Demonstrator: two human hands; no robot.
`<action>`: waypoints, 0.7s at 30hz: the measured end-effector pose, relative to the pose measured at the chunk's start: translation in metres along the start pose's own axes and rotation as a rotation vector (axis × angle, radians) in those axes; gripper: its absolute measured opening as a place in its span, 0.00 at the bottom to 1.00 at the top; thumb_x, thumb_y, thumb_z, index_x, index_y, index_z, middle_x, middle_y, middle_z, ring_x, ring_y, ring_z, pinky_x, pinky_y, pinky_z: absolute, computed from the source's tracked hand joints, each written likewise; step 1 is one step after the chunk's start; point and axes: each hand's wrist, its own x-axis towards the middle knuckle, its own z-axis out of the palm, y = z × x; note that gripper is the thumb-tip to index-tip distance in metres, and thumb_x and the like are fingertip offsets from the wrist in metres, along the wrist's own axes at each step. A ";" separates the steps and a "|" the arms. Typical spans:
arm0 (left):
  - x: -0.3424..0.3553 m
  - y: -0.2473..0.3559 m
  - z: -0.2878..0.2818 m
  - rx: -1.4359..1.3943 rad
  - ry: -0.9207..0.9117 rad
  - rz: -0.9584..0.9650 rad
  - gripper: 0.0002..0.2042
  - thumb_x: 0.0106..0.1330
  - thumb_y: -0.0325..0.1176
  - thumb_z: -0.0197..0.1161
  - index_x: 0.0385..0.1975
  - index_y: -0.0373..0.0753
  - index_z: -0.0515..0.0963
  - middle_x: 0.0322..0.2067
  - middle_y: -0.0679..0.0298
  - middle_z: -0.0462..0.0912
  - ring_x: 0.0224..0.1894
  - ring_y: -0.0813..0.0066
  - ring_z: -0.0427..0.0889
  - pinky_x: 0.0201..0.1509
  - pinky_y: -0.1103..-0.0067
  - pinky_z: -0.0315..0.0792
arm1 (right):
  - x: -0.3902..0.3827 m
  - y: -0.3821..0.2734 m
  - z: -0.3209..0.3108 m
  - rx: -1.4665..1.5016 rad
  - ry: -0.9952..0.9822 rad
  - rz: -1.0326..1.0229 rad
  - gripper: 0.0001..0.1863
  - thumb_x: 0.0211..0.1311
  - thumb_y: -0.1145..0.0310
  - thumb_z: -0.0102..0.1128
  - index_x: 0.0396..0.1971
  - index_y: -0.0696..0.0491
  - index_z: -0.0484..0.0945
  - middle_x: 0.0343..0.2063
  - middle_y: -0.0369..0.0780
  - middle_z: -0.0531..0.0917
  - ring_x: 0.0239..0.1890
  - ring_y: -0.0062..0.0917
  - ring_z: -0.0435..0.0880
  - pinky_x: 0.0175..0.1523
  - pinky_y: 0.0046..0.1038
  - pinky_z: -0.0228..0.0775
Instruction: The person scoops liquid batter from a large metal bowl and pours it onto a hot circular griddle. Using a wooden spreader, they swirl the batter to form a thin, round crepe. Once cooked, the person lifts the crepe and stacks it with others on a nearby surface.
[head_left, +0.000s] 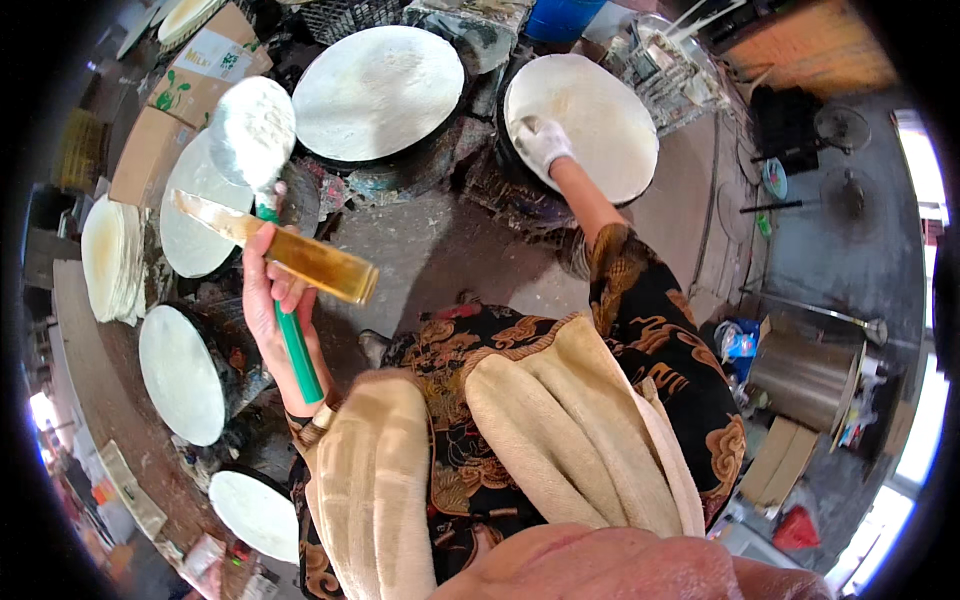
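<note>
My left hand (268,295) is wrapped round two tools. One is a ladle (256,125) with a green handle, its broad round bowl coated in white. The other is a flat scraper (318,262) with an amber handle and a white-smeared blade, lying across the ladle's handle. In a white glove, my right hand (543,143) presses down on a thin round white sheet (600,120) that covers a dark griddle. Its fingers look bunched and slightly blurred; whatever they may hold is hidden. Nearest the ladle are another white-covered griddle (380,95) and a paler white disc (200,220).
More white-covered griddles (182,375) curve down the left side, one (255,515) at lower left. A stack of round white sheets (112,260) stands at far left, beside a cardboard box (155,150). A blue bucket (562,18) and a metal drum (805,375) stand farther off.
</note>
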 end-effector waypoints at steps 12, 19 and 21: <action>-0.003 -0.075 -0.043 -0.052 0.219 -0.282 0.15 0.66 0.34 0.58 0.17 0.44 0.65 0.07 0.74 0.63 0.04 0.86 0.61 0.04 0.89 0.56 | 0.134 -0.035 -0.013 -1.081 -0.659 -0.852 0.14 0.46 0.66 0.61 0.37 0.41 0.83 0.44 0.43 0.80 0.55 0.41 0.70 0.57 0.43 0.60; -0.020 -0.077 -0.063 -0.014 0.274 -0.245 0.17 0.65 0.37 0.60 0.15 0.47 0.63 0.06 0.75 0.62 0.04 0.86 0.59 0.04 0.89 0.55 | 0.106 -0.074 -0.099 -1.115 -0.515 -0.869 0.12 0.39 0.61 0.66 0.29 0.44 0.84 0.41 0.39 0.79 0.54 0.37 0.71 0.52 0.40 0.69; -0.023 -0.073 -0.075 -0.067 0.280 -0.275 0.14 0.64 0.35 0.60 0.18 0.47 0.64 0.07 0.76 0.62 0.04 0.86 0.58 0.04 0.89 0.54 | 0.088 -0.086 -0.137 -1.096 -0.496 -0.818 0.15 0.40 0.59 0.66 0.32 0.45 0.84 0.43 0.39 0.79 0.56 0.36 0.70 0.54 0.39 0.68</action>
